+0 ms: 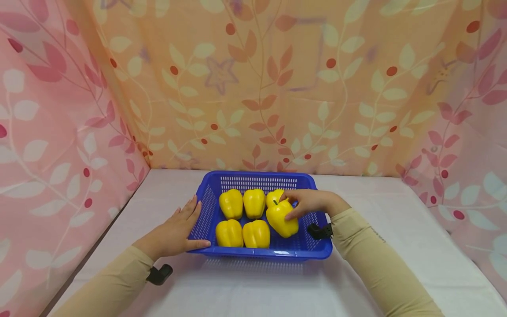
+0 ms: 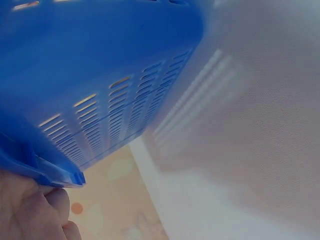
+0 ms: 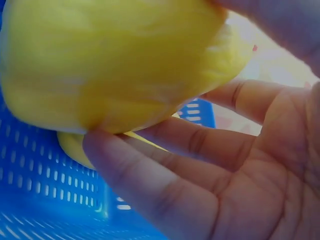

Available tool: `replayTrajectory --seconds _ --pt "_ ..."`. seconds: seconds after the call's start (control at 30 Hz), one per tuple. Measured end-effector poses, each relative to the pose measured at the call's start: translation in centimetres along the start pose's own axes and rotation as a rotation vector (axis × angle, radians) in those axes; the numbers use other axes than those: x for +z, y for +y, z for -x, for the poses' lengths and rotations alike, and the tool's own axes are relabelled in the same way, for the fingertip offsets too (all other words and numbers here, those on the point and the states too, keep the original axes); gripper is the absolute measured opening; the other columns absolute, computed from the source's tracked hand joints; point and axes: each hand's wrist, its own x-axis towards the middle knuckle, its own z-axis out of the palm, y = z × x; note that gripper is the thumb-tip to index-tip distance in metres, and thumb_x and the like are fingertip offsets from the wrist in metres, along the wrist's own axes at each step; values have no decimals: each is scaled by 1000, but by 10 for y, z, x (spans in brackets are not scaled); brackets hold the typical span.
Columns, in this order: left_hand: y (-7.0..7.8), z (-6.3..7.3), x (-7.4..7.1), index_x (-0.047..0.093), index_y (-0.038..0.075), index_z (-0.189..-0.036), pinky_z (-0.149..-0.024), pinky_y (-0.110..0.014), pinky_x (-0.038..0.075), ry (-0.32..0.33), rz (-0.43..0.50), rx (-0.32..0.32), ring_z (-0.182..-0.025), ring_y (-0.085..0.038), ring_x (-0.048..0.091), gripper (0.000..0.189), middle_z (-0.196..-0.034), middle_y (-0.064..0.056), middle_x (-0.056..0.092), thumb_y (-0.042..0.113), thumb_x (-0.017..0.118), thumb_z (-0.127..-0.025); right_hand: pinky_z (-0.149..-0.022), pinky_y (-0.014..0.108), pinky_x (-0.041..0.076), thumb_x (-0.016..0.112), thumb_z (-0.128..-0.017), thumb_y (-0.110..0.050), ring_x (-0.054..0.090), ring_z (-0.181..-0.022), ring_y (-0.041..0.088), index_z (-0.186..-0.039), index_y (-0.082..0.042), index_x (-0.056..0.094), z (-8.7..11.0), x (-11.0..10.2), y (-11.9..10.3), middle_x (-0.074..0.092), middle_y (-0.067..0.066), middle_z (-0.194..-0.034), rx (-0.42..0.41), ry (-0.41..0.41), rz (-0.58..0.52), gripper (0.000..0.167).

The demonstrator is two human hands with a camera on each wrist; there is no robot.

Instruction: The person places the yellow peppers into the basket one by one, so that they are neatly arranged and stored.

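Observation:
My right hand [image 1: 310, 201] holds a yellow bell pepper [image 1: 282, 220] between thumb and fingers, tilted, with its green stem up. This pepper is over the right part of the blue basket [image 1: 261, 253]. In the right wrist view the pepper [image 3: 110, 60] fills the upper left, with fingertips against its side. My left hand [image 1: 170, 233] rests on the basket's left rim, fingers stretched along it and thumb on the front corner. Another yellow bell pepper [image 1: 273, 197] is partly hidden behind the held one. Two more peppers, like the pepper [image 1: 231, 204], sit in the back row.
Two yellow peppers, including the front-left pepper [image 1: 229, 233], sit in the front row. The basket stands on a white-covered table [image 1: 253, 290]. A leaf-patterned curtain [image 1: 261, 88] hangs behind, with pink cloth at both sides. Black wrist cameras [image 1: 159, 274] are strapped to the sleeves.

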Motion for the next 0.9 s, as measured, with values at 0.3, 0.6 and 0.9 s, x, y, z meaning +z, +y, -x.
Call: replayTrajectory --seconds 0.3,0.6,0.9 --pt "1 1 -1 12 -3 -144 -108 -55 13 10 -3 3 -138 -36 7 106 -151 -21 1 68 53 -76 -84 37 51 79 -68 -36 56 -95 21 -117 -21 52 -4 5 0 51 9 -117 92 -41 -8 59" --pt "-1 0 2 12 -2 -145 -108 -55 13 14 -6 5 -138 -35 7 109 -152 -20 1 72 50 -74 -84 37 51 81 -65 -35 55 -94 21 -105 -21 57 -6 9 -1 55 5 -110 92 -83 94 49" --pt "-1 -1 2 10 -1 -145 -108 -54 13 9 -7 -6 -139 -34 6 107 -152 -19 -1 69 52 -75 -82 33 49 81 -66 -34 53 -88 19 -95 -18 63 -11 11 -3 59 -1 -94 80 -79 250 38"
